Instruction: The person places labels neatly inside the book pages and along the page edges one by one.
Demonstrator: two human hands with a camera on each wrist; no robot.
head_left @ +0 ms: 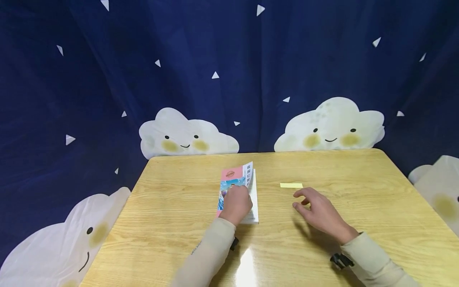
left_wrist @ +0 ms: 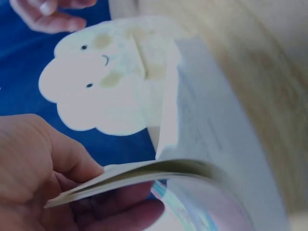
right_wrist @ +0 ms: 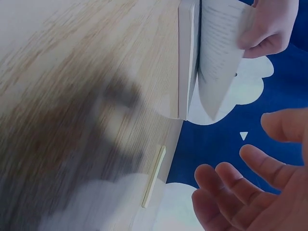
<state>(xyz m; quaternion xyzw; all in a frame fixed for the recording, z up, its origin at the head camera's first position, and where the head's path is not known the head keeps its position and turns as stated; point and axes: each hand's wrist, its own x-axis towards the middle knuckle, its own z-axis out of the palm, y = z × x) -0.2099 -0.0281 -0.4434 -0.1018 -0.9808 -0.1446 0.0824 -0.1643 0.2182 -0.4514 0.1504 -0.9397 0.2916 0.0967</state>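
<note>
A paperback book (head_left: pixel 231 174) with a pink and blue illustrated cover lies on the table, partly opened. My left hand (head_left: pixel 237 202) pinches its front cover and some pages between thumb and fingers, lifting them off the rest. In the left wrist view the held leaves (left_wrist: pixel 120 177) bend up from the printed page (left_wrist: pixel 207 101). To the right of the book, my right hand (head_left: pixel 320 211) hovers over the table with loosely bent fingers and nothing in them. Just beyond its fingertips lies a thin pale yellow strip (head_left: pixel 291 185), which also shows in the right wrist view.
The light wooden table (head_left: pixel 179 183) ends against a dark blue curtain (head_left: pixel 251 79) with white triangles and smiling clouds. Black straps (head_left: pixel 342 261) sit at the wrists. Light glares off the table's near middle.
</note>
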